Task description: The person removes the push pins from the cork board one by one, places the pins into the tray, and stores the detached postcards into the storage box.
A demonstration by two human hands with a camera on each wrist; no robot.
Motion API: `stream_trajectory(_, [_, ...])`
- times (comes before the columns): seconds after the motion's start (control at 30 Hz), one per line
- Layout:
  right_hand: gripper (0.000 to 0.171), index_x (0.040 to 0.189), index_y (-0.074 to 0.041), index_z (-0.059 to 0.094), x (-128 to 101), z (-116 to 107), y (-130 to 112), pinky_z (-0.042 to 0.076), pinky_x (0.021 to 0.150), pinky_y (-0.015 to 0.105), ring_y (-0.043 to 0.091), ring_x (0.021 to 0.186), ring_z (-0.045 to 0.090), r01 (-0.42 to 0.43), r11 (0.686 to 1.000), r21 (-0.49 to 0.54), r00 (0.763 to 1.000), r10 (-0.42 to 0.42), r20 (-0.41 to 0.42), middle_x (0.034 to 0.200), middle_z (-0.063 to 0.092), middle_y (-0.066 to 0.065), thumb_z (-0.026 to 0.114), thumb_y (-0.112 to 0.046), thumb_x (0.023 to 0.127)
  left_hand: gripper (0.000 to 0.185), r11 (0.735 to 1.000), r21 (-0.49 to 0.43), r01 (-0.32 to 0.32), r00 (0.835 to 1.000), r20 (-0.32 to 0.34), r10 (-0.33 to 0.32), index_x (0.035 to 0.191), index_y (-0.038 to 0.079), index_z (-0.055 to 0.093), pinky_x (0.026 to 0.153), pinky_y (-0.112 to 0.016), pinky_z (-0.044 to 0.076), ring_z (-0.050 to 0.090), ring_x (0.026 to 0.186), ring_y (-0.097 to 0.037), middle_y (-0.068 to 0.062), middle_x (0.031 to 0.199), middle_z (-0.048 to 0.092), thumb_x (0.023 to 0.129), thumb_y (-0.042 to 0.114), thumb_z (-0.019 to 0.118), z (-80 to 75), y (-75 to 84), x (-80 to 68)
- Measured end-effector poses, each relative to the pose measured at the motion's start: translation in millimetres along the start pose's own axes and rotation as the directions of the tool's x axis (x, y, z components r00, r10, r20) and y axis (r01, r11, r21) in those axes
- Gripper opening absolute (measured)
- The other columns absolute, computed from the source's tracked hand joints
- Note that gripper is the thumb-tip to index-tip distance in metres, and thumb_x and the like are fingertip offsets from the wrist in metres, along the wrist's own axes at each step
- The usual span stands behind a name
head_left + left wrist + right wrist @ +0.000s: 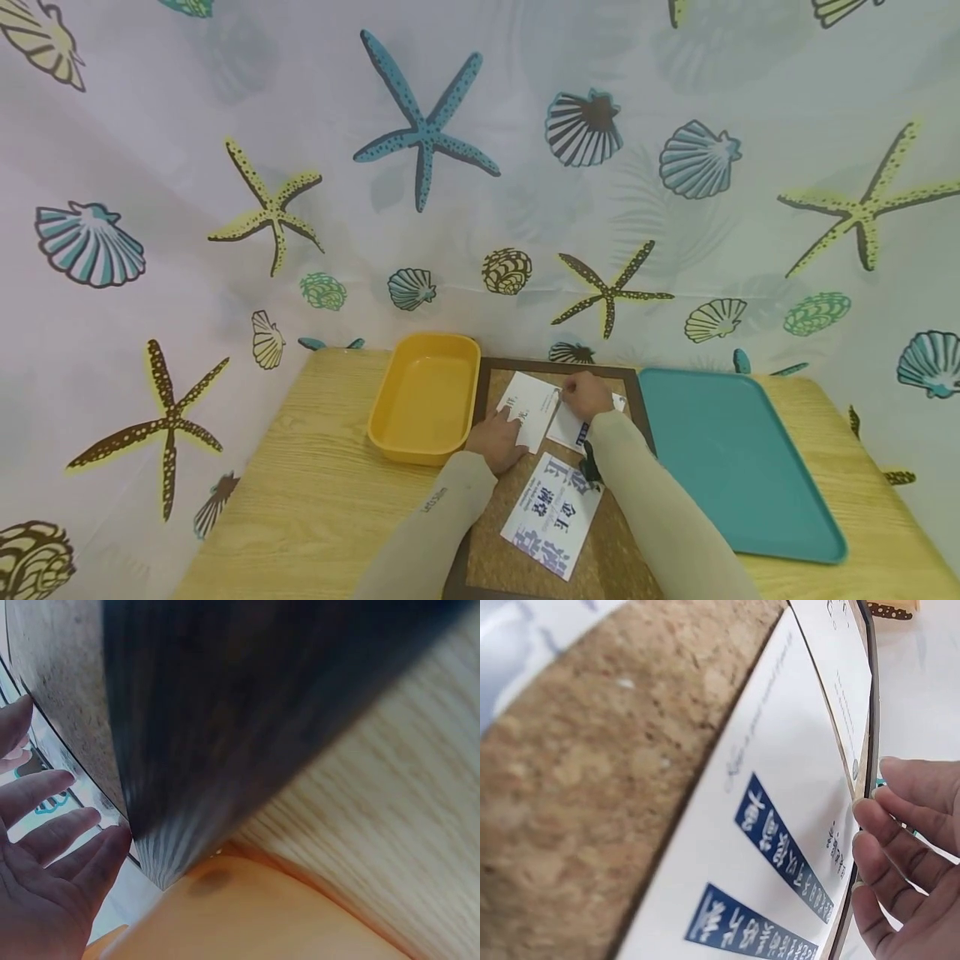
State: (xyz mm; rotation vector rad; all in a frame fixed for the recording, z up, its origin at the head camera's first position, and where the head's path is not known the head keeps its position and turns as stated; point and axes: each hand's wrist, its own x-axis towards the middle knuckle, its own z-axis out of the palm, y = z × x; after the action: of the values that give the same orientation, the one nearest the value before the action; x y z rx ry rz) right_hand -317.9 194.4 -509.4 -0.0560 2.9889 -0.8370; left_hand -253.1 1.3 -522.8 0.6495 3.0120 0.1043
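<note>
My left hand (497, 442) rests with fingers spread at the lower left edge of a white card (534, 404) with printed characters, on a dark-framed corkboard (517, 500). My right hand (588, 395), fingers bent, is at the upper edge of a second white card (780, 817), which has blue printed strips. In the right wrist view its fingertips (864, 806) meet that card's far edge. A small round greyish spot (856, 768) shows at the first card's corner beside them; whether anything is pinched is hidden. A third card (553, 515) with purple lettering lies nearer me.
A yellow tub (382, 425) stands against the board's left side. On the right lies a teal tray (735, 458). The wooden table (285, 500) extends to both sides, and a curtain (480, 208) with shells and starfish hangs behind.
</note>
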Motion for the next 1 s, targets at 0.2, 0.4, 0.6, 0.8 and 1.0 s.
stream_trajectory(0.2, [0.017,0.096,0.003,0.072,5.2,0.7,-1.4,0.051,0.078,0.046,0.029,0.085,0.064,0.029,0.999,0.014,1.000,-0.029,0.009,0.095,0.070,0.016,0.064,-0.009,0.088,0.043,1.000,0.006,-0.018,1.000,0.021,0.018,0.124,0.007,0.063,0.104,-0.037,0.041,0.050,0.127,-0.028,-0.014,0.136,0.054,0.093,0.038,0.061,-0.8,-2.2,-0.2])
stream_trajectory(0.4, [0.012,0.091,0.003,0.072,14.0,6.8,2.7,0.051,0.071,0.043,0.026,0.077,0.062,0.054,0.998,0.024,0.999,-0.054,0.008,0.087,0.070,0.014,0.066,-0.007,0.087,0.043,0.999,0.002,-0.044,0.998,0.038,0.043,0.124,0.006,0.063,0.108,-0.034,0.037,0.047,0.130,-0.026,-0.014,0.137,0.054,0.093,0.037,0.061,-1.2,-3.1,1.8])
stream_trajectory(0.6, [0.009,0.085,0.001,0.073,19.7,10.5,5.2,0.051,0.069,0.042,0.024,0.073,0.060,0.076,0.997,0.021,0.997,-0.076,-0.009,0.083,0.070,0.012,0.067,-0.006,0.086,0.042,0.999,0.015,-0.033,0.998,0.047,0.032,0.123,0.009,0.064,0.104,-0.034,0.041,0.049,0.128,-0.027,-0.014,0.137,0.054,0.093,0.038,0.061,-1.5,-3.2,3.3])
stream_trajectory(0.8, [0.010,0.090,0.003,0.072,19.8,13.0,-0.4,0.051,0.077,0.046,0.029,0.083,0.064,0.036,0.999,0.031,0.999,-0.037,0.006,0.090,0.071,0.015,0.066,-0.002,0.084,0.041,1.000,0.014,-0.028,0.999,0.039,0.027,0.120,0.009,0.065,0.103,-0.035,0.042,0.051,0.126,-0.029,-0.014,0.135,0.055,0.092,0.039,0.063,-0.4,-3.2,1.7])
stream_trajectory(1.0, [0.012,0.095,0.004,0.072,21.7,13.5,-5.3,0.052,0.080,0.044,0.029,0.087,0.064,-0.012,1.000,0.013,1.000,0.012,0.022,0.094,0.070,0.016,0.066,0.001,0.085,0.040,0.999,0.010,-0.043,0.999,0.011,0.043,0.118,0.008,0.066,0.102,-0.035,0.043,0.052,0.125,-0.029,-0.015,0.134,0.056,0.092,0.038,0.063,0.3,-3.4,1.8])
